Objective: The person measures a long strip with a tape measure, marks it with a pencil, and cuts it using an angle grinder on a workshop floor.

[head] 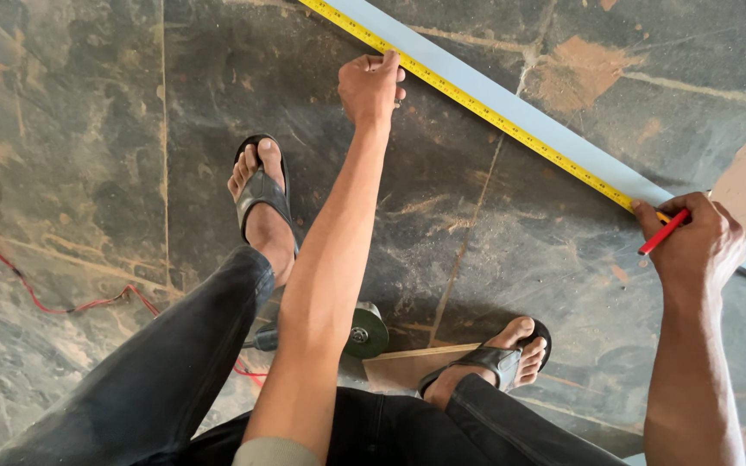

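The person wore dark, nearly black trousers with a faint sheen and creases over the knees. On each foot was a black flip-flop sandal with a broad strap across the instep and a thin dark sole showing around the toes. Both forearms were bare; at the left arm's upper end a pale grey-green sleeve edge showed.

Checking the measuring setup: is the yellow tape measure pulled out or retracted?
Pulled out: the yellow tape measure lies along the pale blue strip, between the left hand and right hand.
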